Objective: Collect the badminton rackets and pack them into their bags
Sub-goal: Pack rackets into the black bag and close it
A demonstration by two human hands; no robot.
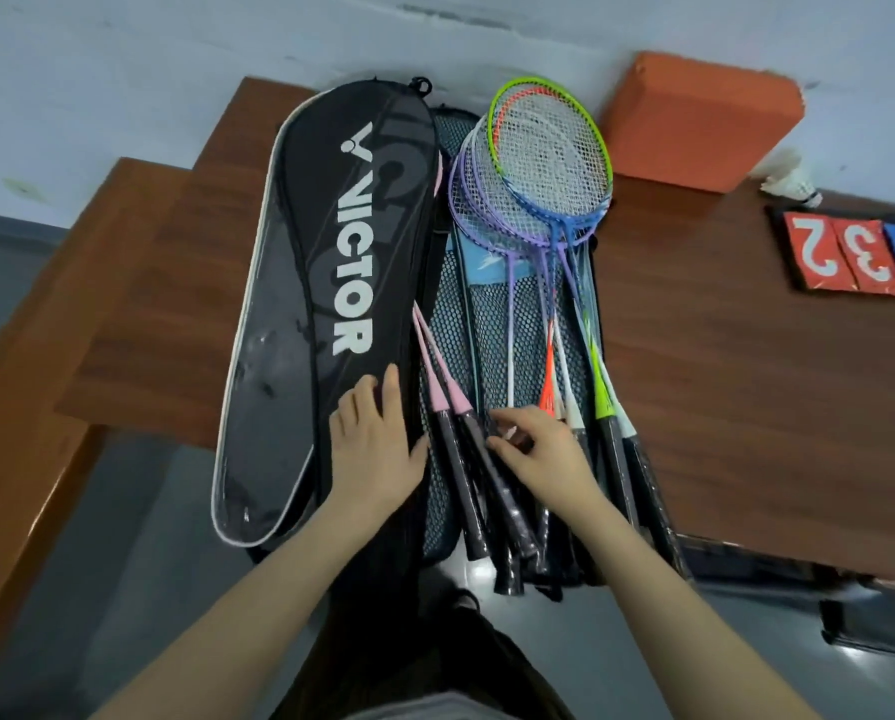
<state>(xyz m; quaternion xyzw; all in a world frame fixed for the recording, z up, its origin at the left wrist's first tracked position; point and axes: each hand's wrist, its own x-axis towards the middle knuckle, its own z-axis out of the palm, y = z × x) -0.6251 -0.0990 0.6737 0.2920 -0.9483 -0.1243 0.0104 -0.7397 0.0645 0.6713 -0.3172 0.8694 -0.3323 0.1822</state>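
Note:
A black VICTOR racket bag [326, 283] lies lengthwise on the brown table [721, 381], its lower end over the front edge. To its right, several rackets [539, 163] with purple, blue, green and orange frames are stacked on a mesh bag [492, 324], black handles toward me. Two pink-shafted rackets [443, 387] poke out from under the black bag's edge. My left hand [375, 444] rests flat on the black bag's lower right edge. My right hand [536, 454] lies on the handles, its fingers curled around one white-collared racket handle [510, 433].
An orange foam block [700, 116] leans at the back right by the wall. A white shuttlecock [793, 181] and a flip scoreboard [861, 254] with red and blue number cards lie at the right. Grey floor lies below the table's front edge.

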